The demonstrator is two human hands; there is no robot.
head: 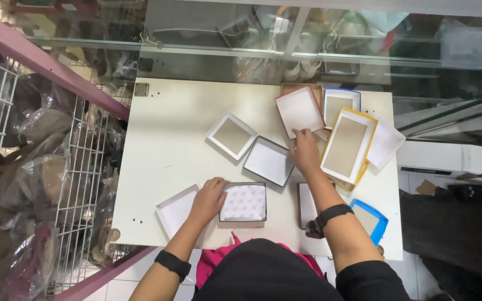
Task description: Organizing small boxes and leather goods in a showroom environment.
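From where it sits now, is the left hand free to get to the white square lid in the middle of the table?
Probably yes. The left hand rests on the patterned box, and the table between it and the white square lid is bare; the grey-edged lid lies off to the side.

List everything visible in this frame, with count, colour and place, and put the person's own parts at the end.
White square table: one, centre.
Shallow white cardboard trays: three, one with a tan floor mid-table, one beside it, one at the near left edge.
Dark-rimmed box with pink-patterned paper: one, near edge.
Red-edged white lid: one, far right, tilted.
Blue-rimmed tray: one, far right.
Yellow-rimmed tray: one, right, atop others.
Blue lid: one, near right corner.
White wire rack: one, left.
Glass cabinet: one, behind.
Left hand: on the patterned box's left edge.
Right hand: touching the red-edged lid's near edge.
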